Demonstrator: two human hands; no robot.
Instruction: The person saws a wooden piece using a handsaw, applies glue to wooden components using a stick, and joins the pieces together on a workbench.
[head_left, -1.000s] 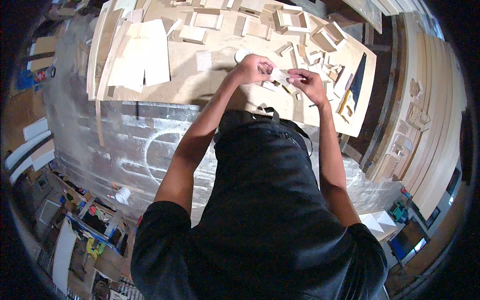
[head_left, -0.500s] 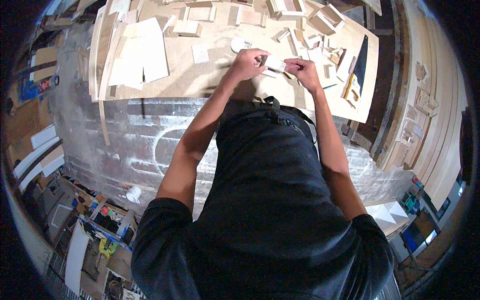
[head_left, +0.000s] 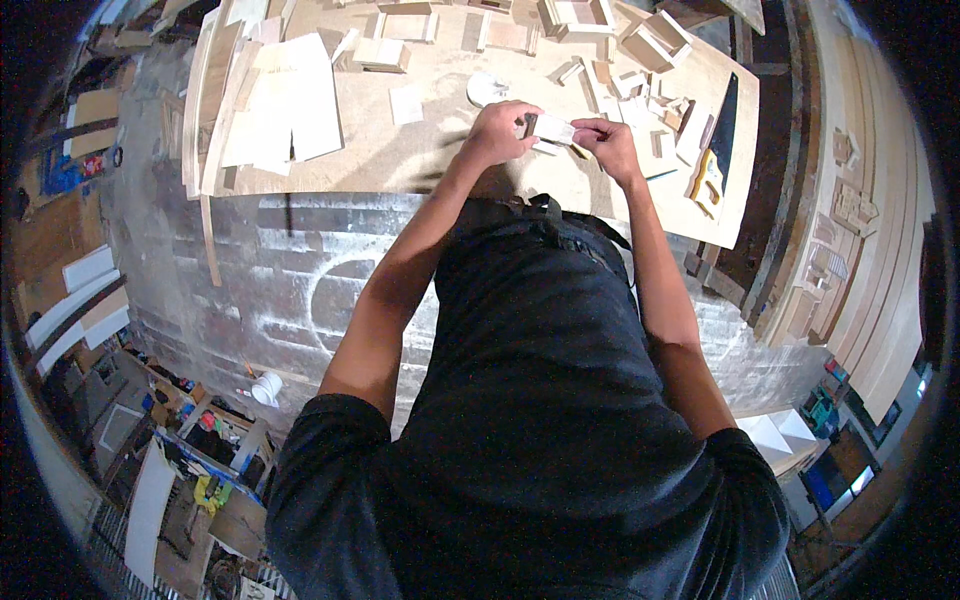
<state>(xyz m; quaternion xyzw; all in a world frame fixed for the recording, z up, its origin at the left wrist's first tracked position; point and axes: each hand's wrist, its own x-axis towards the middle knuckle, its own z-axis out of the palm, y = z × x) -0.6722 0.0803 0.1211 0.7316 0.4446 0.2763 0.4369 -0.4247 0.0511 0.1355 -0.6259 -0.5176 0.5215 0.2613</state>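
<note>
Pinching a block point(head_left: 553, 129) over the near part of the table point(head_left: 450, 60): taking its left end between thumb and fingers of the left hand point(head_left: 502, 133) and its right end between the fingertips of the right hand point(head_left: 610, 150). Bridging the gap between both hands with it, not pressing palms together, not spreading either hand flat. Not showing how firmly gripping, nor whether resting the block on anything underneath.

Having a white disc point(head_left: 488, 90) just beyond the left hand, with a pale square point(head_left: 406, 105) lying to the left of that hand and sheets point(head_left: 290, 100) lying well farther left. Facing a frame point(head_left: 432, 27), a small box point(head_left: 382, 56) and open boxes point(head_left: 672, 57) well beyond the hands. Having offcuts point(head_left: 667, 105) beyond and to the right of the right hand, a stick point(head_left: 660, 175) just right of its wrist, and a saw point(head_left: 720, 120) farther right.

Judging from how things are lying, seeming partway along: having several boxes already put together beyond the hands, yet having many offcuts lying loose and unjoined near the right hand. Handling only the block, using no tool in either hand. Not revealing whether holding one solid part or several fitted together.
</note>
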